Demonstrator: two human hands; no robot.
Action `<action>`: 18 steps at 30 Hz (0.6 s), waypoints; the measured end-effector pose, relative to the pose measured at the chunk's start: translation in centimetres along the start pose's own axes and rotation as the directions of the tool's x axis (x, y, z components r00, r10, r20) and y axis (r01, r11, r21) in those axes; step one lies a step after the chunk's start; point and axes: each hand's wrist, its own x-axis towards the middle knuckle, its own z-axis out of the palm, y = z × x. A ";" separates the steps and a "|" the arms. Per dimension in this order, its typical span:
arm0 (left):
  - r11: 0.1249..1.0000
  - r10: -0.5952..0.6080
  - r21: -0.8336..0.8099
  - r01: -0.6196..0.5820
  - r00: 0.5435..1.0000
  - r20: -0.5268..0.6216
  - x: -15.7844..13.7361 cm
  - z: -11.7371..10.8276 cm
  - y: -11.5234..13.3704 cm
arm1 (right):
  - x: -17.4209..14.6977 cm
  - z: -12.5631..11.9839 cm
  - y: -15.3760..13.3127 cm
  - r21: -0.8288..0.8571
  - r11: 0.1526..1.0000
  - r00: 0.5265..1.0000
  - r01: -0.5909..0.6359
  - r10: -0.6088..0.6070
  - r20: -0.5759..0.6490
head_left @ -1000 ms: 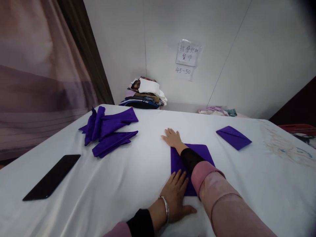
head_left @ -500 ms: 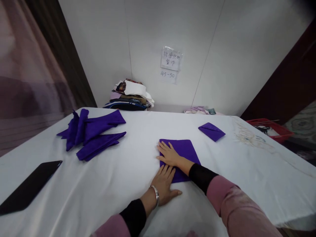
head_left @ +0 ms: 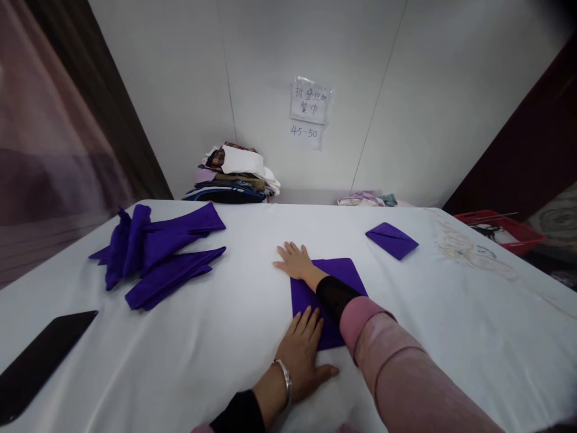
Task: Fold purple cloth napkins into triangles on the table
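A purple cloth napkin (head_left: 338, 273), folded to a flat square, lies on the white tablecloth in front of me. My right hand (head_left: 294, 263) is spread flat across its far left corner, with the fingertips out on the tablecloth. My left hand (head_left: 304, 352), with a silver bangle at the wrist, has its fingers stretched over the napkin's near left edge and its thumb on the tablecloth. My right forearm crosses over the napkin and hides part of its right side.
Several purple napkins (head_left: 169, 237) lie loosely heaped at the left, with a dark flat tablet-like slab (head_left: 42, 361) nearer. A small folded purple napkin (head_left: 392, 240) lies far right. Stacked clothes (head_left: 234, 177) and a signed wall (head_left: 311, 102) stand behind; a red basket (head_left: 523, 240) is right.
My right hand has slid left and away from me, past the napkin's far left corner. My left hand stays on the near edge. The view has shifted slightly.
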 end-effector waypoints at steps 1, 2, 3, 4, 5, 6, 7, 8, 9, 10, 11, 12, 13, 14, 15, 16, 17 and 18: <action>1.000 -0.001 -0.004 0.002 1.000 0.003 0.0 -0.1 0.1 | 0.5 0.0 0.1 0.005 1.000 1.000 -0.016 0.017 -0.018; 1.000 -0.003 -0.006 0.003 1.000 0.008 0.0 -0.3 0.2 | 0.9 0.0 0.2 0.011 0.999 0.999 -0.037 0.038 -0.037; 1.000 -0.006 -0.009 0.006 1.000 0.015 0.0 -0.5 0.2 | 1.4 -0.1 0.2 0.019 0.998 0.996 -0.064 0.065 -0.058; 1.000 -0.010 -0.011 0.010 1.000 0.026 0.0 -0.7 0.3 | 1.7 -0.2 0.2 0.031 0.995 0.992 -0.094 0.096 -0.077; 1.000 -0.016 -0.011 0.016 0.999 0.039 0.0 -0.9 0.4 | 1.9 -0.4 0.2 0.050 0.991 0.988 -0.121 0.125 -0.092; 1.000 -0.023 -0.010 0.023 0.998 0.052 0.0 -1.0 0.5 | 2.0 -0.6 0.2 0.077 0.987 0.983 -0.141 0.149 -0.103; 1.000 -0.030 -0.007 0.030 0.998 0.057 0.0 -1.1 0.5 | 2.0 -0.9 0.3 0.110 0.982 0.979 -0.155 0.167 -0.116; 0.999 -0.034 -0.004 0.034 0.998 0.056 0.1 -1.1 0.6 | 1.7 -1.2 0.5 0.143 0.976 0.974 -0.162 0.181 -0.135; 0.999 -0.034 0.000 0.034 0.998 0.050 0.1 -1.1 0.6 | 1.3 -1.5 0.7 0.171 0.971 0.968 -0.165 0.192 -0.160; 1.000 -0.030 0.003 0.030 0.999 0.044 0.1 -1.0 0.5 | 0.6 -1.8 1.2 0.188 0.968 0.962 -0.165 0.200 -0.187; 1.000 -0.022 0.004 0.022 0.999 0.038 0.1 -0.9 0.5 | -0.3 -2.0 1.7 0.191 0.967 0.955 -0.167 0.207 -0.212; 1.000 -0.013 0.003 0.012 0.999 0.033 0.1 -0.8 0.4 | -1.4 -2.2 2.3 0.181 0.969 0.951 -0.170 0.210 -0.228; 1.000 -0.004 0.001 0.004 1.000 0.031 0.0 -0.7 0.3 | -2.6 -2.3 3.0 0.159 0.971 0.949 -0.176 0.210 -0.234; 1.000 0.002 -0.004 -0.002 1.000 0.029 -0.1 -0.6 0.2 | -3.9 -2.3 3.8 0.129 0.974 0.950 -0.185 0.211 -0.230; 1.000 0.005 -0.012 -0.005 1.000 0.027 -0.2 -0.6 0.1 | -5.3 -2.2 4.5 0.096 0.976 0.952 -0.195 0.212 -0.220; 1.000 0.004 -0.023 -0.003 1.000 0.027 -0.2 -0.7 0.0 | -6.6 -2.0 5.2 0.063 0.976 0.953 -0.208 0.217 -0.211; 0.999 -0.004 -0.036 0.005 1.000 0.026 -0.1 -0.9 -0.1 | -7.7 -1.8 5.8 0.034 0.975 0.954 -0.220 0.222 -0.200; 0.999 -0.019 -0.046 0.020 1.000 0.019 0.2 -1.2 -0.3 | -8.7 -1.5 6.3 0.011 0.973 0.955 -0.230 0.227 -0.189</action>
